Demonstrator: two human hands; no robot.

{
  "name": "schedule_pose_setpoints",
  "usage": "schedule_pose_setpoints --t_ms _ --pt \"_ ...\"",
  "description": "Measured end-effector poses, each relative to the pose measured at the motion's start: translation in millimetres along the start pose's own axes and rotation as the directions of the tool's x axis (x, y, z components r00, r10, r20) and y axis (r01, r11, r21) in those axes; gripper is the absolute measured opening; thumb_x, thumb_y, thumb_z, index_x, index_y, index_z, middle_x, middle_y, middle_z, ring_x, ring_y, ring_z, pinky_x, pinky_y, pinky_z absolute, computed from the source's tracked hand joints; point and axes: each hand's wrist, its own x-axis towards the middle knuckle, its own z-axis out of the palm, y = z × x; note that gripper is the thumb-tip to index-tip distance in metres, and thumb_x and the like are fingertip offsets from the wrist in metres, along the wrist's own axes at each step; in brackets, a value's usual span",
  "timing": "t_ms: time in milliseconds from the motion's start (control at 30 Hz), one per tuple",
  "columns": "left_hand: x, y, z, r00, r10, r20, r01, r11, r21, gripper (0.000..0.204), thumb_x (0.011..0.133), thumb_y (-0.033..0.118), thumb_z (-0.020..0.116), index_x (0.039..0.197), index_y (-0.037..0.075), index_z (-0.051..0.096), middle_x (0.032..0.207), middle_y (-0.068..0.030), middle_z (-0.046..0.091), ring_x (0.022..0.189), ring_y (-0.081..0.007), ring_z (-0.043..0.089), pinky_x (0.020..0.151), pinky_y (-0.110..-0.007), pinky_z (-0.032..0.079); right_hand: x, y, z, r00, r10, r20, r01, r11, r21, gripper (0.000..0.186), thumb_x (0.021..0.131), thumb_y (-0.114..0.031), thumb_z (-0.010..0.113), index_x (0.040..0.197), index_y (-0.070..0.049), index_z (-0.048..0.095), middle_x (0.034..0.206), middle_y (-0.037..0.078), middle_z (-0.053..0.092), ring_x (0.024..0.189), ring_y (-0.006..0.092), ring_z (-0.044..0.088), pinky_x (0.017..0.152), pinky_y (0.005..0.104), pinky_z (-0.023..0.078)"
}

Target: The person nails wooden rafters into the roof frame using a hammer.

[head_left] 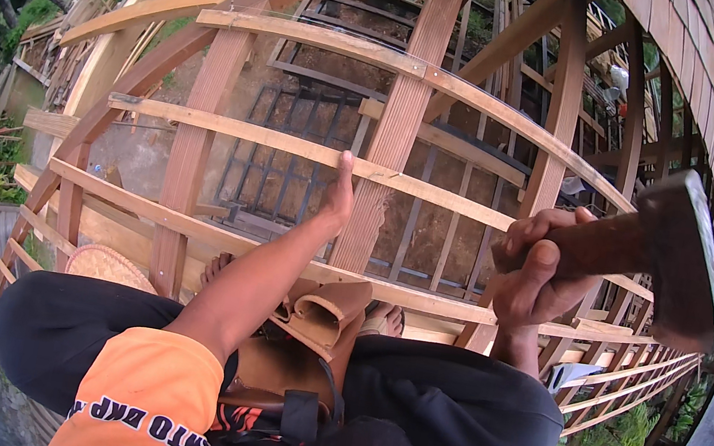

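My right hand [543,269] is wrapped round the brown wooden handle of a hatchet [682,265], raised over the roof frame on the right. Its broad dark head has a bright curved edge facing right. With my left hand [338,197] I hold a thin wooden batten [268,136] where it crosses a thick reddish rafter [367,215]. The thumb lies against the batten; the other fingers are mostly hidden. More battens run alongside, one farther off [330,39] and one nearer [128,196]. A brown leather tool pouch [324,316] hangs between my knees.
Open gaps between rafters show the ground far below, with dark metal frames [284,155] lying there. Wooden shingles [708,73] cover a slope at the upper right. A round woven item [109,266] sits beside my left knee. My feet rest on the framing.
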Motion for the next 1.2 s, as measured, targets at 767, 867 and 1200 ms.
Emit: schedule_pose_setpoints --t_ms 767,867,1200 --pt "1.7 3.5 9.4 0.997 -0.027 0.074 0.03 0.999 -0.04 0.116 0.085 0.089 0.021 0.149 -0.007 0.034 0.149 -0.029 0.041 0.141 -0.0365 0.038 0.114 -0.039 0.031 -61.5 74.1 -2.6 0.489 0.812 0.318 -0.246 0.479 -0.843 0.031 0.095 -0.013 0.06 0.113 0.002 0.039 0.088 0.04 0.06 0.09 0.0577 0.058 0.073 0.0595 0.049" --pt "-7.0 8.6 7.3 0.999 0.017 -0.036 -0.013 0.995 0.097 0.115 0.086 0.088 0.019 0.148 -0.008 0.036 0.15 -0.0294 0.04 0.142 -0.0375 0.036 0.115 -0.04 0.03 -45.2 72.5 5.3 0.645 0.683 0.342 -0.27 0.623 -0.734 0.029 0.095 -0.013 0.061 0.111 0.001 0.041 0.084 0.036 0.062 0.083 0.0563 0.06 0.069 0.0586 0.047" --pt "-15.9 7.5 11.1 1.0 0.017 -0.003 -0.017 0.999 0.048 0.115 0.086 0.087 0.02 0.143 -0.01 0.042 0.146 -0.0308 0.045 0.138 -0.0373 0.042 0.113 -0.039 0.033 -17.1 40.0 -3.8 0.99 -0.142 -0.021 0.143 0.987 0.074 0.046 0.102 -0.029 0.056 0.133 -0.004 0.035 0.089 0.009 0.054 0.061 0.0156 0.051 0.051 0.0322 0.045"
